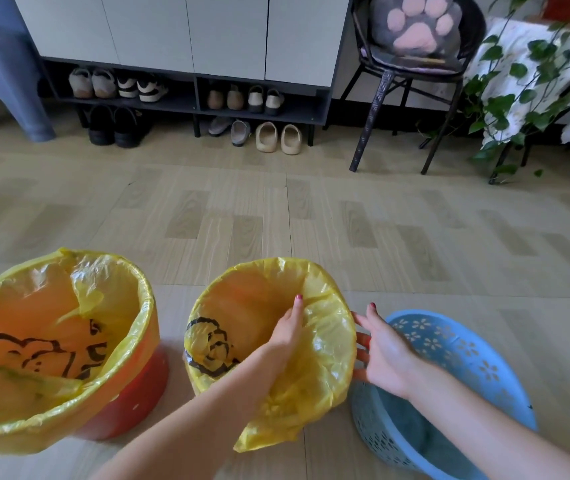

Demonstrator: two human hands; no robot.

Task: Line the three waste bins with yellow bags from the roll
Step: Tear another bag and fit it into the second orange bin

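1. Three waste bins stood in a row on the pale wood-pattern floor (276,209). The red round plastic bin (127,407), at nine o'clock from the middle one, was already lined with a translucent yellow plastic bag bearing a black printed figure (34,344), its edge folded over the rim.
2. The middle bin was almost wholly covered by a second yellow plastic bag with a black print (259,306); only the bag showed, draped over the rim, with a loose flap hanging at five o'clock.
3. The left hand (287,332) reached inside this bag, fingers extended and relaxed, pressing the film against the inner wall at three o'clock.
4. The right hand (385,351) lay outside the same rim at three o'clock, fingers spread wide and straight, fingertips touching the bag's outer edge; it held nothing.
5. The blue perforated plastic bin with flower-shaped cut-outs (460,355), just beside the middle bin at three o'clock, carried no bag.
6. The roll of bags could not be seen.
7. At twelve o'clock stood a white-doored shoe cabinet (186,32) with shoes beneath, and at one o'clock a dark metal chair (377,112).
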